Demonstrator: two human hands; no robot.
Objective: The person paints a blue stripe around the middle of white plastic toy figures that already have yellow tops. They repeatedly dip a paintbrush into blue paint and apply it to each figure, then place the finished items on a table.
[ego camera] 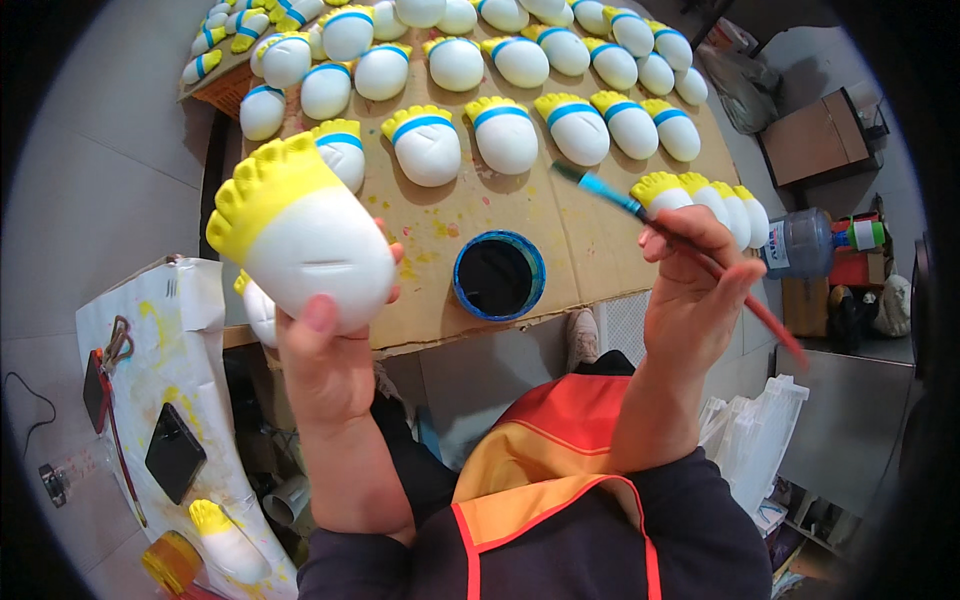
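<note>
My left hand (326, 360) holds up a white egg-shaped figure (315, 244) with a ruffled yellow top and a slit in its side; it bears no blue band. In my right hand (694, 277) is a paintbrush (675, 240) with a red handle, its dark-tipped bristles pointing up and left. Between the hands, a round jar of dark blue paint (500, 275) stands near the front edge of the cardboard-covered table (592, 240). Beyond it stand rows of like figures (504, 140) with a blue band below the yellow.
Several unbanded figures (739, 214) stand at the table's right. On a paint-stained side surface (161, 330) at left lie a black phone (175, 453), a second brush (124, 457), another figure (232, 544) and a yellow paint jar (172, 561). A large plastic water bottle (802, 241) lies at right.
</note>
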